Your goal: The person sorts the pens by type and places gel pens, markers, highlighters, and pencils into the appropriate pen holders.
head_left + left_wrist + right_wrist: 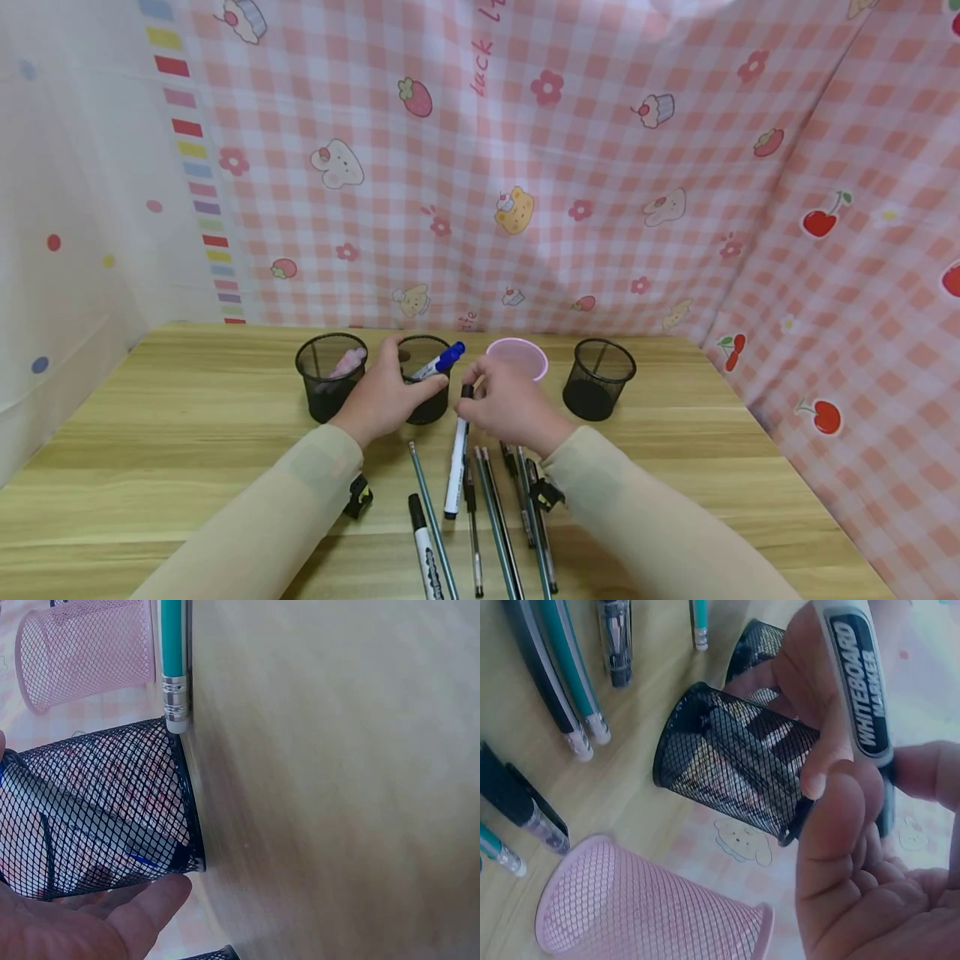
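Note:
My left hand (pixel 382 396) (pixel 97 922) grips the second black mesh cup (pixel 433 408) (pixel 105 802) from the left, its thumb across the near side. Inside this cup leans a blue-capped marker (pixel 442 361), its cap above the rim. Just right of the cup, my right hand (pixel 513 404) (pixel 877 885) pinches a white whiteboard marker (pixel 457 471) (pixel 859 682) by its black cap. That marker slants down toward the front in the head view. In the right wrist view the cup (pixel 735 761) stands behind the marker.
At the left is a black mesh cup (pixel 325 400) with a pink item (pixel 348 362). A pink mesh cup (pixel 519 357) (pixel 652 907) stands behind my right hand, another black cup (pixel 598 387) farther right. Pencils (pixel 429 508), pens (pixel 472 533) and a black-capped marker (pixel 426 550) lie in front.

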Action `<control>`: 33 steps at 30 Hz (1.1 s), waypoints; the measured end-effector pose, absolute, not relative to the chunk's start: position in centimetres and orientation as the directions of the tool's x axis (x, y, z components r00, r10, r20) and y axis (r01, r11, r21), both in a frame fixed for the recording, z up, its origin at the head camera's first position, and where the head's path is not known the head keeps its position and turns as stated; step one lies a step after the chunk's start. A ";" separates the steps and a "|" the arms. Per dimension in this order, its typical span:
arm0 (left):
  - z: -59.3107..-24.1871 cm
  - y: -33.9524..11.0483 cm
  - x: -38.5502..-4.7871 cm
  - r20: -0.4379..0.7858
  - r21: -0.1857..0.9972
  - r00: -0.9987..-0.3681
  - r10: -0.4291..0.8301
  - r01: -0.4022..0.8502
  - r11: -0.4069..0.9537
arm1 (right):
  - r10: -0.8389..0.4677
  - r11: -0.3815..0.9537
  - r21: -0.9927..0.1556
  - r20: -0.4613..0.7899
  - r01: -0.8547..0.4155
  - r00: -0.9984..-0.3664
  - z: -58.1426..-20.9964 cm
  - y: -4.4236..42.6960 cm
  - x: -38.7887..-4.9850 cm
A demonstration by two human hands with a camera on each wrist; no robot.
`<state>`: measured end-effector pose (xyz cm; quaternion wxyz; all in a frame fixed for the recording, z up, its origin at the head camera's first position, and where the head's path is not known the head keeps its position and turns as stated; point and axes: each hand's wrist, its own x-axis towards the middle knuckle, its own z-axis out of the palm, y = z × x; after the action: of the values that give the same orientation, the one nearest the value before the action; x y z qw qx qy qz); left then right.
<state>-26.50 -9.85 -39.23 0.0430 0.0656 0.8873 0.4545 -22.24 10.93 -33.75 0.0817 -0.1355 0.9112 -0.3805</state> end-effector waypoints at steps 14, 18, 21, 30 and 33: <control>-39.1 -9.8 -26.4 -0.022 0.810 -0.988 0.153 0.072 0.582 | -0.167 0.390 -0.871 0.254 -0.300 -0.953 -33.2 12.0 -22.4; -39.2 -9.8 -26.5 -0.016 0.807 -0.988 0.152 0.077 0.586 | -0.119 0.297 -0.891 0.321 -0.342 -0.940 -33.4 12.0 -22.5; -39.3 -9.8 -26.6 -0.012 0.806 -0.988 0.152 0.081 0.587 | -0.071 0.260 -0.890 0.368 -0.374 -0.927 -33.4 11.9 -22.6; -39.2 -9.7 -26.7 0.001 0.795 -0.990 0.138 0.084 0.601 | 0.075 0.143 -0.907 0.410 -0.397 -0.909 -33.2 12.0 -23.0; -39.2 -9.7 -26.6 0.003 0.796 -0.991 0.137 0.085 0.599 | 0.102 0.140 -0.900 0.428 -0.413 -0.898 -33.4 12.0 -23.2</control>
<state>-26.63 -9.69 -39.19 0.0293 0.0619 0.8937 0.4434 -23.18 11.95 -33.35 -0.1989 -0.1070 0.7282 -0.6471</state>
